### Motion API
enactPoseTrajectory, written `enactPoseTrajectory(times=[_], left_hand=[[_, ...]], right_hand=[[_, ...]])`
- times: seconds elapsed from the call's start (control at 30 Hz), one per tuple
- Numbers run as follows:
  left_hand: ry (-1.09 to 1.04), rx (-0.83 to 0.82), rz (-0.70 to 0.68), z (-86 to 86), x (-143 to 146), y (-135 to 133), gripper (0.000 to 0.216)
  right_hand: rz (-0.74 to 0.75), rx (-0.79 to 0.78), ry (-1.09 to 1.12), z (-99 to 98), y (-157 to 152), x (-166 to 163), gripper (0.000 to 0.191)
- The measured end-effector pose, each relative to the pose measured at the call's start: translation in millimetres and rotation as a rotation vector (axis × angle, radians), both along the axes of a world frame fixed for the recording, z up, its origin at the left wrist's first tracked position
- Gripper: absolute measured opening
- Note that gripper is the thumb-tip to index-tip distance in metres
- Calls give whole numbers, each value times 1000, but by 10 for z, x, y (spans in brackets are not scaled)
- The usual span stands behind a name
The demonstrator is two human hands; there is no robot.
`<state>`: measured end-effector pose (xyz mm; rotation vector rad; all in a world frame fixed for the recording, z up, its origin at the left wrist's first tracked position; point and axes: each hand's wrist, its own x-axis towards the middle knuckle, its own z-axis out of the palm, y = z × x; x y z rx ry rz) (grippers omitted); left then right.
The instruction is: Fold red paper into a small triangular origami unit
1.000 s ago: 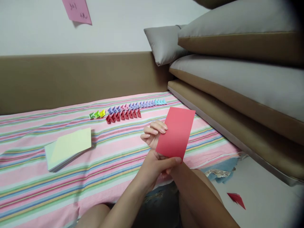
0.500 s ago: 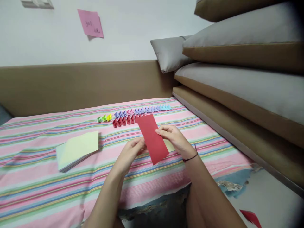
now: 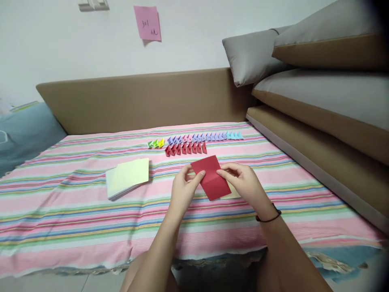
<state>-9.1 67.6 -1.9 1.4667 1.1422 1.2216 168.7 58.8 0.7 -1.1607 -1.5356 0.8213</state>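
A sheet of red paper (image 3: 212, 184) is held up in front of me, with a crease across its middle. My left hand (image 3: 187, 184) pinches its left edge, thumb on top. On the opposite edge my right hand (image 3: 240, 178) grips it the same way, a dark band around the wrist. Beneath the right hand a pale yellow paper (image 3: 232, 194) lies partly hidden on the striped cloth (image 3: 170, 235). Behind the hands stands a row of small red folded paper pieces (image 3: 184, 149).
A stack of pale paper (image 3: 129, 176) lies to the left. Purple, pink and blue folded pieces (image 3: 209, 137) form a back row, with green and yellow ones (image 3: 156, 143) at its left. Large cushions (image 3: 322, 93) are piled on the right. A pink note (image 3: 148, 23) sticks to the wall.
The red paper was a flat, longer sheet and now bends at a mid crease. My left thumb has come onto its face. The view has swung left.
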Motion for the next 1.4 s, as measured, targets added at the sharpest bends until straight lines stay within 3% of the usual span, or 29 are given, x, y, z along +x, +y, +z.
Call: enactPoseTrajectory(times=[0.1, 0.2, 0.3, 0.5, 0.67, 0.83, 0.9, 1.4], left_hand=[[342, 438, 184, 13, -34, 4, 55], [687, 683, 81, 40, -47, -30, 25], [829, 681, 43, 42, -36, -56, 18], [799, 585, 105, 64, -115, -24, 16], [718, 511, 132, 84, -186, -2, 14], [683, 484, 74, 60, -122, -8, 14], [678, 479, 50, 55, -100, -11, 14], [1017, 758, 23, 75, -83, -59, 18]], right_hand=[[-39, 146, -307, -3, -9, -42, 17], [36, 227, -497, -33, 0, -109, 23], [53, 243, -585, -64, 14, -161, 23], [47, 252, -562, -18, 38, 24, 20], [-102, 233, -548, 17, 30, 238, 14], [-85, 338, -602, -16, 3, 53, 19], [-113, 373, -625, -27, -2, -45, 9], [-66, 361, -622, 18, -63, -166, 17]])
